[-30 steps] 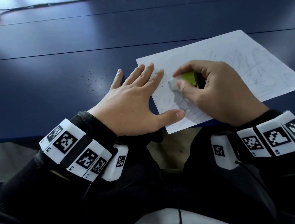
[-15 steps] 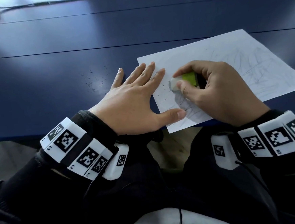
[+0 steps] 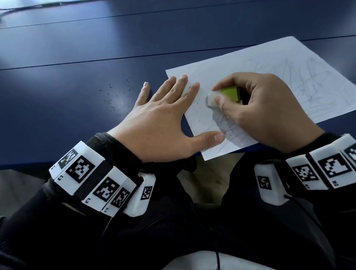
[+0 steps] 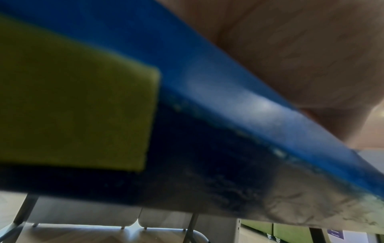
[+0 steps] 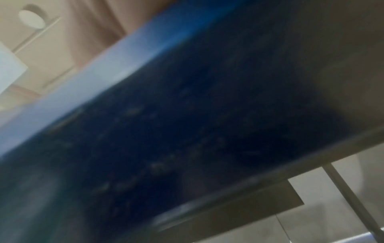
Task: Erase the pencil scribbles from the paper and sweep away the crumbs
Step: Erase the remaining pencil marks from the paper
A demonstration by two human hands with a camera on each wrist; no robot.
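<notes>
The paper (image 3: 242,70) lies at the near edge of the dark blue table (image 3: 60,59), turned at an angle, with one corner hanging just past the edge. Faint pencil scribbles (image 3: 309,82) cover its right part, and darker ones (image 3: 230,130) sit near that overhanging corner, between the two hands. The left hand (image 3: 161,123) lies flat, palm down, fingers straight and slightly spread; the fingertips and thumb press on the sheet's left margin while the palm rests on the bare table. The right hand (image 3: 264,109) pinches an eraser (image 3: 223,95) between thumb and curled forefinger; it is white at its tip, in a yellow-green sleeve, and the tip touches the sheet just above the dark scribbles. Small dark crumbs (image 3: 196,112) are scattered on the paper left of the eraser, and more crumbs (image 3: 114,95) lie on the table beyond the left hand's little finger. Both wrists wear white bands with black square markers. A cable (image 3: 66,2) runs along the far edge of the table. Both wrist views are blurred and show only the table edge from below.
</notes>
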